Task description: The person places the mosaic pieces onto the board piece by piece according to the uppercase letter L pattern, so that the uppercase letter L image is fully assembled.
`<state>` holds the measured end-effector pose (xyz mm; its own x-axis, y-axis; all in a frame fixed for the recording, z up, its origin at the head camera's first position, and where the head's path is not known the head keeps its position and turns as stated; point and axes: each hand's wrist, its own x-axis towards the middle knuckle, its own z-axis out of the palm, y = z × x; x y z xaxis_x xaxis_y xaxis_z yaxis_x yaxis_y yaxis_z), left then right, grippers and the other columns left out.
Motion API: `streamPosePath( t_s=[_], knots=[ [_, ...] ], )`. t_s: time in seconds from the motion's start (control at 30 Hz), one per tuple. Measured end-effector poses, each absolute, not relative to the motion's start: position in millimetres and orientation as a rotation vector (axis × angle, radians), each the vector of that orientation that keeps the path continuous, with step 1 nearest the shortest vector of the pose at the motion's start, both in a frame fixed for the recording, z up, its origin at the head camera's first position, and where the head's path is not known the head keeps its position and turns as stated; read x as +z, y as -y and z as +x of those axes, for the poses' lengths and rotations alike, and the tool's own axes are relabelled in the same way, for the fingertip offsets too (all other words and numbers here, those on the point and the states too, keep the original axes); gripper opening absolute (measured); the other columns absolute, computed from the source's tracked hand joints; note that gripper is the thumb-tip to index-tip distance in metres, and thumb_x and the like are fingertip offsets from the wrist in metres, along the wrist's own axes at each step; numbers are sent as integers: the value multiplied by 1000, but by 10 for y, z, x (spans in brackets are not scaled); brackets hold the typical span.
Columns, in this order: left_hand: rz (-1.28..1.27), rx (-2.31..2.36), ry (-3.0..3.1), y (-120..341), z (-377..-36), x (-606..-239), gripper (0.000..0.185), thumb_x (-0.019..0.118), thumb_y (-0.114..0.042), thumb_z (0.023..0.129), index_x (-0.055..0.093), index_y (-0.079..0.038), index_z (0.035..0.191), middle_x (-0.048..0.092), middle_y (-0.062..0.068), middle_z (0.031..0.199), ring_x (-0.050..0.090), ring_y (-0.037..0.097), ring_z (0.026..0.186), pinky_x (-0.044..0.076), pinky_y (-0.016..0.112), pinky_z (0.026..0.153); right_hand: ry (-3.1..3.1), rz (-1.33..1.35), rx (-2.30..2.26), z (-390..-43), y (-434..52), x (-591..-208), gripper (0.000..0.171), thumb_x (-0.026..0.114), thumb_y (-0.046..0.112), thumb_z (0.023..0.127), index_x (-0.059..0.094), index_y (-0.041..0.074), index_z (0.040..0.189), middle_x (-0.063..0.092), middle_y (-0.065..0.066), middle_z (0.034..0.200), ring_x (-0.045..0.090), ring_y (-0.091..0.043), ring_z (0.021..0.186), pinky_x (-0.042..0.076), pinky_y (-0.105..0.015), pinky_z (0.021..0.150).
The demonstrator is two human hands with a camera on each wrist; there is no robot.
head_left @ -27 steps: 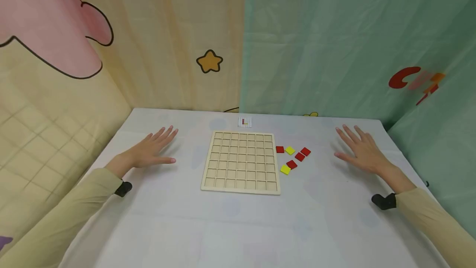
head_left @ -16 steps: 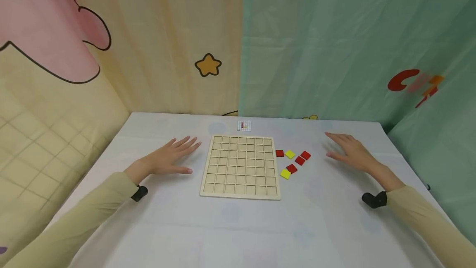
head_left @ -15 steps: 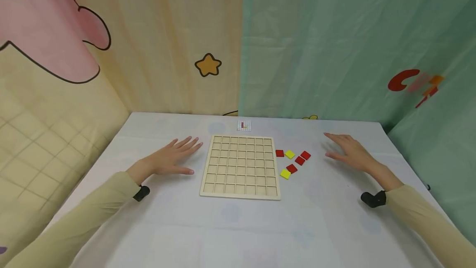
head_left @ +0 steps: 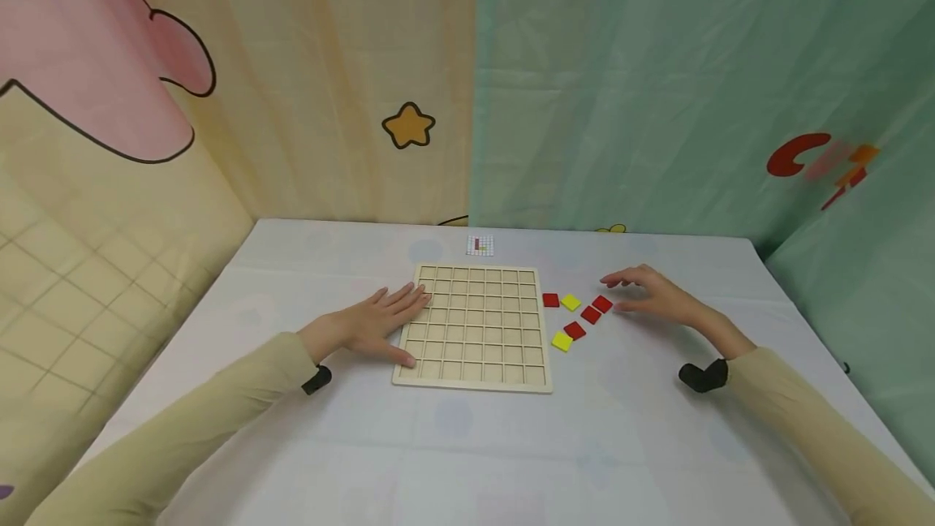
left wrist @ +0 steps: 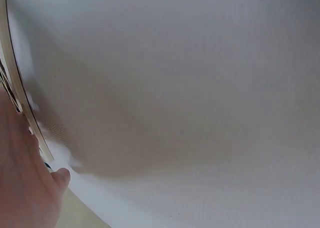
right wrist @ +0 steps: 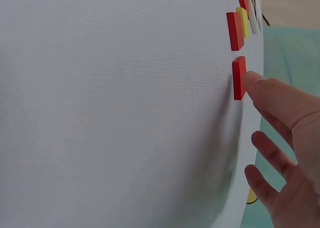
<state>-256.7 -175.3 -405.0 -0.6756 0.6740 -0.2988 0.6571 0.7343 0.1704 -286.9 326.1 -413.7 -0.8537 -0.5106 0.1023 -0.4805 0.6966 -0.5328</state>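
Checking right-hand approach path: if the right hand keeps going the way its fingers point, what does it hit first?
Most likely the red tile nearest it: the right hand points left at the tile cluster, and in the right wrist view a fingertip already looks to be at that tile's edge, though actual contact is unclear.

On the white tabletop a wooden grid board lies near the middle. The left hand rests flat on the board's left edge, fingers straight. The right hand reaches with relaxed fingers to the red tile farthest right in a cluster of red and yellow tiles just beside the board's right edge. A small pattern card lies near the tabletop's far edge.
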Motion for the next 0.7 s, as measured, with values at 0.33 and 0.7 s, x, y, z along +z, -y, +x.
streamPosePath(
  t_s=[0.33,0.7],
  knots=[
    [1039,-3,-2594,1712,-2572,-4108,107,51,-73,82,2,-14,156,-6,9,163,-4,28,151,5,59,118,-2773,-839,-760,-2906,-3197,-4183,31,71,10,86,68,7,116,68,-9,115,50,-27,109,42,-44,90],
    [1045,-20,-2617,1715,-2569,-4108,99,49,-71,85,7,-16,156,-3,7,164,-2,26,151,5,58,118,-2980,-751,-559,-2873,-3109,-4177,26,76,19,81,73,8,106,71,-5,103,50,-24,101,46,-44,86]
  ],
)
